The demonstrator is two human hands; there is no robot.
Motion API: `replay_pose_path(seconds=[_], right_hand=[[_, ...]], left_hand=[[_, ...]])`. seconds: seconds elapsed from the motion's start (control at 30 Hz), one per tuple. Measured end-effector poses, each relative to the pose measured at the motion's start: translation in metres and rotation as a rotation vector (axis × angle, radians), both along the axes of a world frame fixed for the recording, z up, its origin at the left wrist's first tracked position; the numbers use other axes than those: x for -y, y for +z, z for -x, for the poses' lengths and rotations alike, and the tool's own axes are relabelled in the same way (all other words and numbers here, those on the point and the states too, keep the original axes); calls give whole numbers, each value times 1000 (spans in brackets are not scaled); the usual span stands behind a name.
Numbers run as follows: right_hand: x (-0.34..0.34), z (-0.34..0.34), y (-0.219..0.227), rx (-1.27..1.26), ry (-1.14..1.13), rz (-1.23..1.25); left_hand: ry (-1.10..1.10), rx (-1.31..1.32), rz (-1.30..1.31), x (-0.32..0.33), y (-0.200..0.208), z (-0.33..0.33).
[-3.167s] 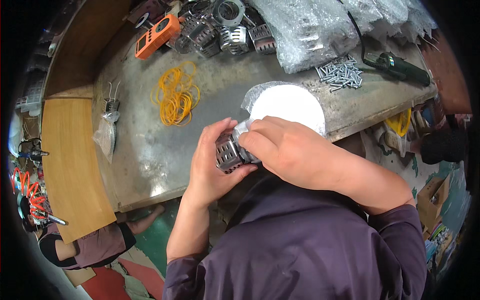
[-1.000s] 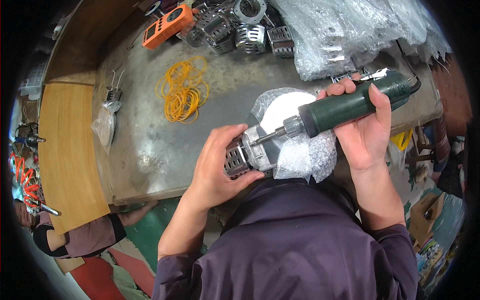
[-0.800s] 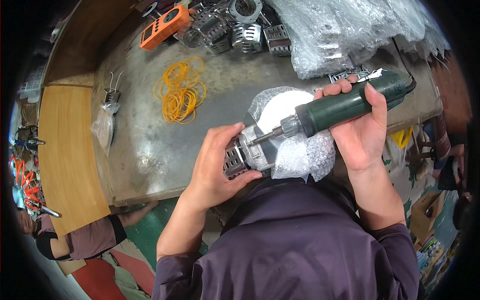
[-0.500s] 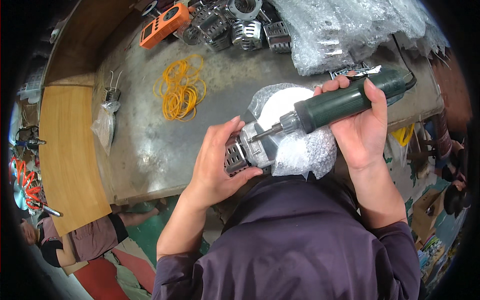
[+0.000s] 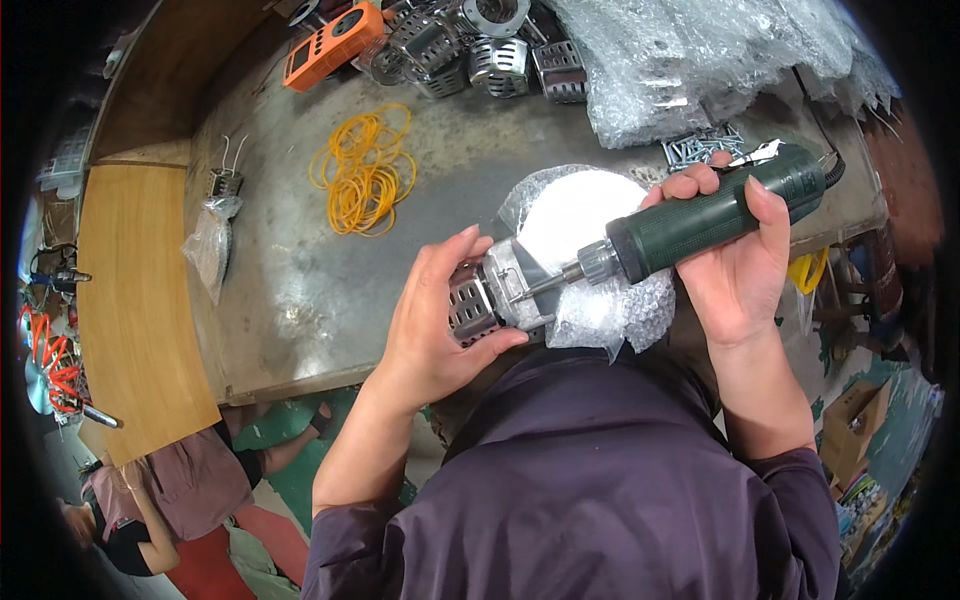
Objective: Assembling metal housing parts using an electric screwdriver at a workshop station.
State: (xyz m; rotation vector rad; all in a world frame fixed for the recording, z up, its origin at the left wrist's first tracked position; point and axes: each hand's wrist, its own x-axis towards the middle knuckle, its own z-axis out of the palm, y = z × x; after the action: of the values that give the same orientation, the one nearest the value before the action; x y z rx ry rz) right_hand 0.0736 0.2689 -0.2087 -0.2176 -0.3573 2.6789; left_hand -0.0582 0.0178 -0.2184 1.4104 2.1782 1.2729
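Note:
My left hand [image 5: 420, 310] is wrapped around a slotted metal housing [image 5: 474, 303], steadying it near the table's front edge. Its flat grey end plate [image 5: 512, 283] faces right. A dark green electric screwdriver [image 5: 715, 218] lies across my right hand [image 5: 735, 275], thumb and fingers closed round its body. The screwdriver's bit [image 5: 547, 284] points down and left, its tip at the plate's screw area; whether it sits in a screw head is too small to tell. Beside the housing, partly under the tool, is a round white piece [image 5: 575, 215] in bubble wrap [image 5: 615, 315].
Yellow rubber bands [image 5: 362, 180] lie on the metal table [image 5: 270, 270]. An orange device [image 5: 335, 45] and several slotted housings [image 5: 498, 66] stand at the back. Bubble wrap sheets [image 5: 680, 70] and loose screws [image 5: 700, 147] are at the back right. A person [image 5: 190, 480] is at the lower left.
The screwdriver and my right hand have shifted slightly right; its bit has moved from the plate's upper screw area to a lower one. The person at lower left has changed posture.

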Motion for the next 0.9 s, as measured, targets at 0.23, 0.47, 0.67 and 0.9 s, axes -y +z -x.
replay_pose_path(seconds=[0.23,0.47,0.67,0.9], right_hand=[[1,0,-4,10,1,23],[3,1,-5,6,-12,50],[0,-13,27,-21,-48,-277],[-107,-73,113,498,52,-1638]], left_hand=[[-2,-54,-36,-3,0,1],[-8,-85,-52,-6,2,1],[26,-67,13,-4,8,-2],[55,-144,5,1,11,-5]])
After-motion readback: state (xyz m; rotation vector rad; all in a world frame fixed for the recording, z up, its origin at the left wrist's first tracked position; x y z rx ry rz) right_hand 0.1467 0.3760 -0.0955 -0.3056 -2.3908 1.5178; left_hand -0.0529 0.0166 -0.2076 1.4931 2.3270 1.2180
